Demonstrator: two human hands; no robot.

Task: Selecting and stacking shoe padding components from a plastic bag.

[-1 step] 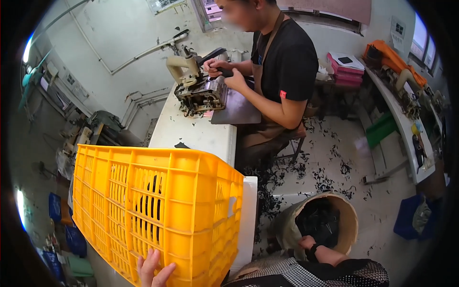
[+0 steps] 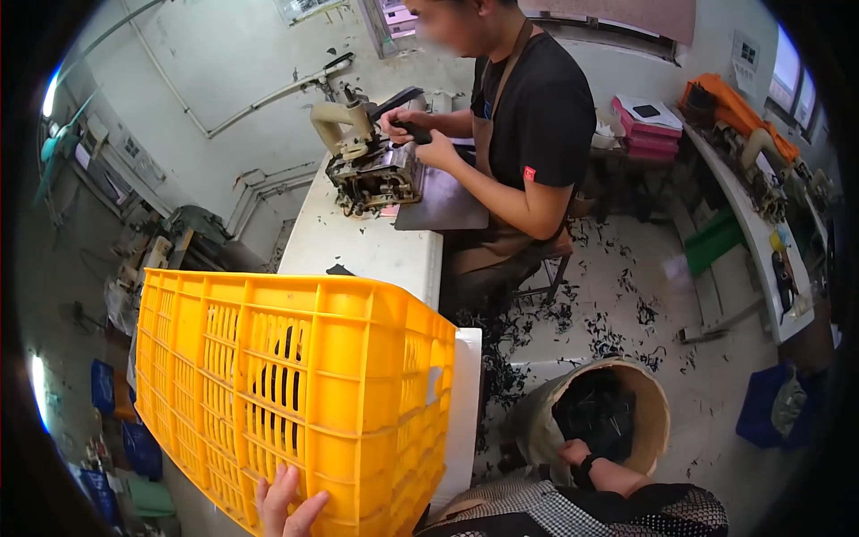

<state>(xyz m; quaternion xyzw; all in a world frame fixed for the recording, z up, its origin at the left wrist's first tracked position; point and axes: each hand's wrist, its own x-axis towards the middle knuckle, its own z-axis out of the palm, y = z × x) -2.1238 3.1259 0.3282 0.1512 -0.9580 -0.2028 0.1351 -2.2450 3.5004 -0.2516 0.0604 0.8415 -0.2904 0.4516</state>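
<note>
A large yellow plastic crate (image 2: 338,367) with slatted sides stands tilted in front of me, dark material showing through its slots. Against its lower wall rest the fingers of my left hand (image 2: 288,503), stretched and apart; the rest of that hand is cut off by the lower edge. My right hand (image 2: 575,452), with a dark band at the wrist, is at the near-left rim of a round tan bin (image 2: 658,407). Its fingers are curled, and whatever they grip is hidden. Black pieces (image 2: 595,416) lie inside the bin.
Across a white table (image 2: 358,246), a co-worker (image 2: 546,116) in an apron holds a dark piece at a machine (image 2: 371,166). Black scraps (image 2: 608,345) litter the floor. A bench (image 2: 729,192) with machines runs along the right, and a blue container (image 2: 765,407) stands below it.
The co-worker's hands have shifted very slightly at the machine. My hands, the crate and the bin look the same.
</note>
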